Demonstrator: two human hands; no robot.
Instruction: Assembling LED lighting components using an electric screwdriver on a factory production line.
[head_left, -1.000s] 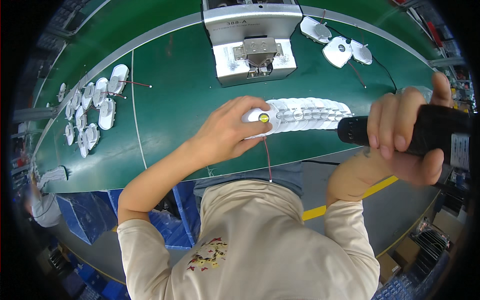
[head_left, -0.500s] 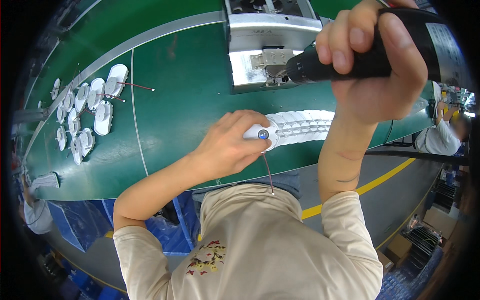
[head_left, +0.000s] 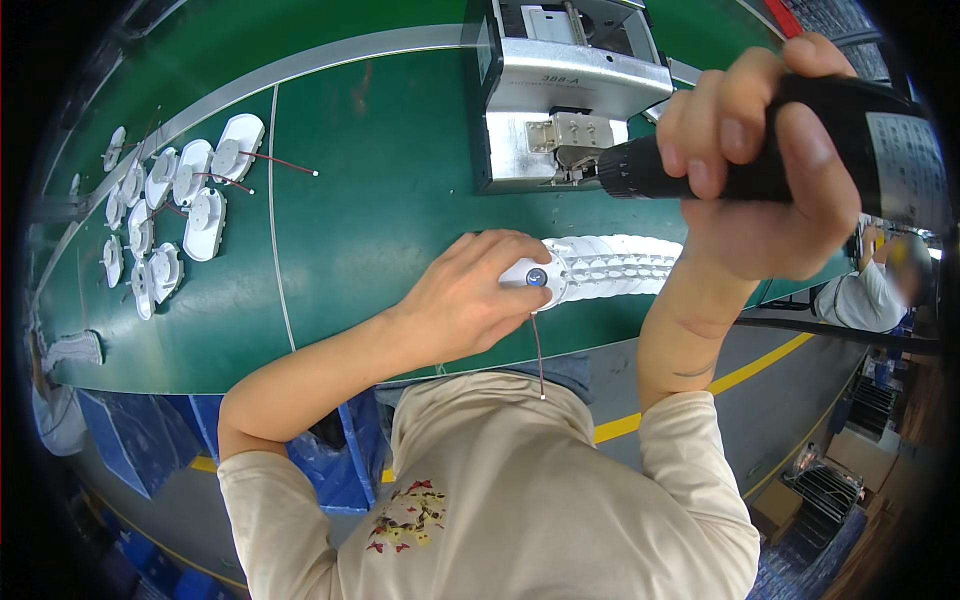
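My right hand (head_left: 755, 220) is wrapped round a black electric screwdriver (head_left: 640, 168), raised high on the right. Its nose meets the front pick-up block of a metal screw feeder (head_left: 585, 68); whether a screw is on the bit cannot be made out. Low over the bench, my left hand (head_left: 460, 295) grips a white oval housing (head_left: 516, 274) with thumb and fingers on either side. A round blue-centred piece shows on top of it, and a thin dark red wire (head_left: 538, 350) hangs off its near side. A curved row of overlapping white pieces (head_left: 620, 265) extends right from the housing, partly behind my right forearm.
Several white oval parts (head_left: 205, 222) with red wires lie on the green bench (head_left: 370, 200) at the left. A pale glove-like item (head_left: 78, 347) rests near its left edge. Blue bins (head_left: 140, 440) stand below. Another person (head_left: 865, 295) sits at the far right.
The view has shifted a little, so the feeder and bench items sit slightly differently in the picture. The screwdriver nose stays at the feeder block, and my left hand keeps its grip on the housing.
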